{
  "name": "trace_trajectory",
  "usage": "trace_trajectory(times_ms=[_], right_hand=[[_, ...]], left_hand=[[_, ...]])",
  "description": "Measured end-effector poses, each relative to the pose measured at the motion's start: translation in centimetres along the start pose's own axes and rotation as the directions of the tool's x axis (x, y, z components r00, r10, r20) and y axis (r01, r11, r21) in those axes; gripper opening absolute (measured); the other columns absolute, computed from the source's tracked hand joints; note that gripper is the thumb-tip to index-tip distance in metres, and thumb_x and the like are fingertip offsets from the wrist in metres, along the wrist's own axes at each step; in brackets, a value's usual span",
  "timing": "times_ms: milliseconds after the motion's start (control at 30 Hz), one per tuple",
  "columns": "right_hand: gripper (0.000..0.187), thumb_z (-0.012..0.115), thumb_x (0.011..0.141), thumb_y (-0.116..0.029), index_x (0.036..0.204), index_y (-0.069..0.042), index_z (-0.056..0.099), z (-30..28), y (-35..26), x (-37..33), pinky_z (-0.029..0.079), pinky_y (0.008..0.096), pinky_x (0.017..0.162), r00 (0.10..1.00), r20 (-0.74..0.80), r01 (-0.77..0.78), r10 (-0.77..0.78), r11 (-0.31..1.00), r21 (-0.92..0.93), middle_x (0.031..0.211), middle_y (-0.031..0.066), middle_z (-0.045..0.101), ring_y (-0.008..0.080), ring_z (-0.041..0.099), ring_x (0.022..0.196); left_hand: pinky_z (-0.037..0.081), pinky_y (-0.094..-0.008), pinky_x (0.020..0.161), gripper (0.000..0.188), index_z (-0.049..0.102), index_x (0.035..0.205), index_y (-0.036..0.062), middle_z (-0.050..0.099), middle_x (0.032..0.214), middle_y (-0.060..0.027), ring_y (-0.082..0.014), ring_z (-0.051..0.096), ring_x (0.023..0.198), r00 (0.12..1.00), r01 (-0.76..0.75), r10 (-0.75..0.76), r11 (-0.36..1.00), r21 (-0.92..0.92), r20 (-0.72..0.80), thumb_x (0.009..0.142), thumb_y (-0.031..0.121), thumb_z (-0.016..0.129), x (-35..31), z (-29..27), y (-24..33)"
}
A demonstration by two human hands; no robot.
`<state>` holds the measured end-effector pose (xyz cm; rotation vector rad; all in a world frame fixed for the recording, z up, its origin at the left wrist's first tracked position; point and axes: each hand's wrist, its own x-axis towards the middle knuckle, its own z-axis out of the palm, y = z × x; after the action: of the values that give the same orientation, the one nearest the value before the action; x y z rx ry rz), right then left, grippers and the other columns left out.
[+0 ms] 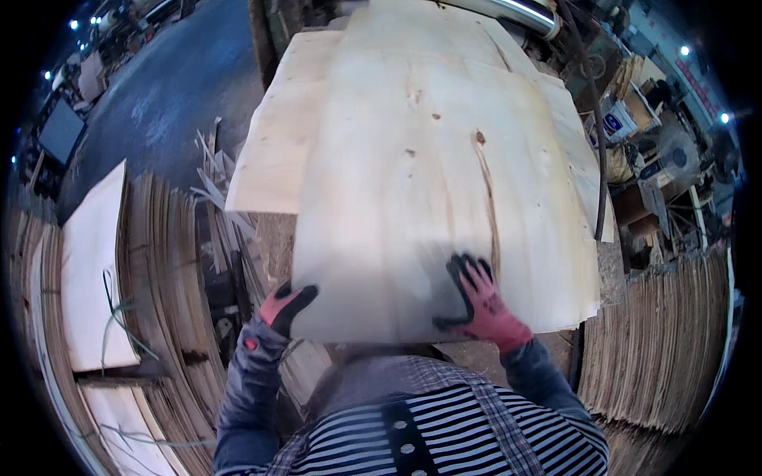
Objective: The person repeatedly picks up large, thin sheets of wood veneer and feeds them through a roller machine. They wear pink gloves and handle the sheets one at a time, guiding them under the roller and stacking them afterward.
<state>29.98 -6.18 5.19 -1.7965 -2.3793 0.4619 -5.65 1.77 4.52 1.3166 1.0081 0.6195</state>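
A large pale wood veneer sheet [381, 214] with knots and a long brown crack lies in front of me, over other veneer sheets [274, 151]. My left hand [287, 308], in a pink and black glove, is closed on the sheet's near left corner; part of its fingers is hidden at the edge. My right hand [482, 305], in a matching glove, rests on top of the sheet near the front edge, with fingers spread and thumb out to the left. The near part of the sheet looks slightly blurred.
Stacks of veneer stand on the left [163, 270] and right [655, 341]; a pale tied bundle [95, 270] is at far left. Thin wood scraps [214, 174] lie beside the work stack. A dark upright bar [597, 135] runs along the right side. A white bucket [619, 123] stands beyond it.
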Motion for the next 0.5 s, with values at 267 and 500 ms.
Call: trace_trajectory(times_ms=[267,500], right_hand=[[0.047,0.053,0.076,-0.018,0.117,0.002,0.041,2.9,-0.8,-12.9,0.035,0.0355,0.090,0.736,-0.502,-0.223,0.454,0.863,0.453,0.116,0.0186,0.044,0.0279,0.045,0.105],[0.046,0.058,0.066,-0.019,0.108,-0.003,0.050,2.6,-8.2,-16.9,0.037,0.0403,0.089,0.879,-0.401,-0.209,0.258,0.964,0.163,0.116,0.0212,0.043,0.0349,0.045,0.105]], left_hand=[[0.042,-0.0253,0.078,0.035,0.045,0.105,-0.0097,0.053,0.099,-0.0162,-0.0184,0.053,0.091,0.882,-0.453,0.454,0.891,-0.033,0.125,0.080,0.014,0.054,-4.8,10.1,8.9],[0.042,-0.0371,0.083,0.045,0.038,0.114,-0.0065,0.052,0.102,-0.0206,-0.0271,0.053,0.093,0.940,-0.306,0.342,0.834,-0.460,-0.006,0.076,0.009,0.055,-11.1,5.7,2.5]])
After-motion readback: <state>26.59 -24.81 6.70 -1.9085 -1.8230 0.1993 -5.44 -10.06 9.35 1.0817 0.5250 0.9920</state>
